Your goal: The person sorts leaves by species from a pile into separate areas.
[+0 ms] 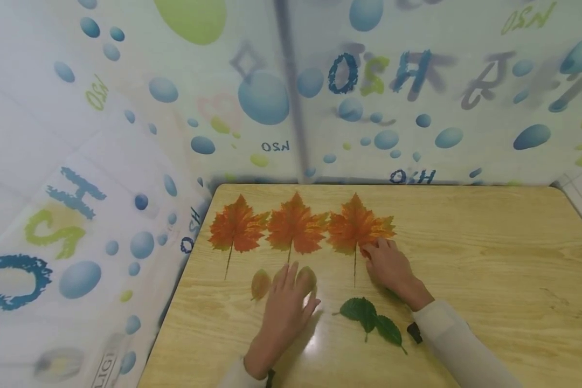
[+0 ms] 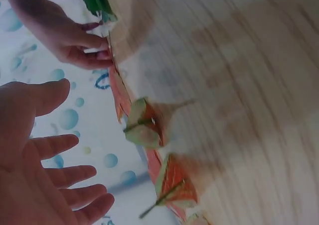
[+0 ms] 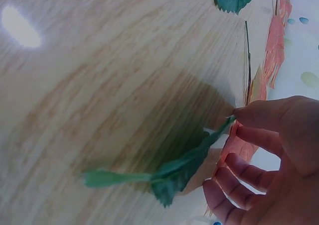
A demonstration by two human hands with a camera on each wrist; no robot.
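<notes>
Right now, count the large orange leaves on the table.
3 in a row: left leaf, middle leaf, right leaf, partly covered by the right hand. Any beneath would be hidden.

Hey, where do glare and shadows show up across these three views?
Head view: glare spot on the tabletop, right of the left hand; left wrist view: soft shadows beside the small leaves; right wrist view: bright glare patch at upper left, dark shadow near the green leaf at the right hand.
</notes>
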